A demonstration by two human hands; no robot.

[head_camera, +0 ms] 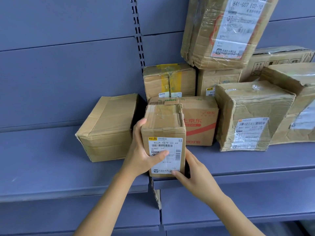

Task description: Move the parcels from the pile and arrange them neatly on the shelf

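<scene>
Left hand (144,154): closed round the small parcel (163,132); the thumb lies flat across the white label and the fingers wrap the left face.
Right hand (196,178): also gripping that parcel, low on its right side; the thumb presses the bottom front corner and the fingers run up the right face (their tips are hidden behind the box).
Small parcel: upright brown cardboard carton, narrow and tall, top flaps sealed in clear tape that is wrinkled and glossy. A printed barcode label covers the lower front.
Position: at the front lip of the shelf (247,176), over the seam where two shelf boards meet. I cannot tell whether its base is fully set down.
Shelf: blue-grey painted metal, smooth and matt, with a slotted upright (139,31) in the back panel.
Plain box (105,128): just left of the held parcel, squat, dented at the corners, taped in tan.
Red-printed box (199,120): directly behind the parcel, smooth card with red lettering.
Yellow-taped box (168,80): further back, its seam split under yellow tape.
Wrapped box (252,114): to the right, creased card under clear film, label facing front.
Tall box (219,29): perched on the rear boxes, tilted, heavily taped and crumpled.
</scene>
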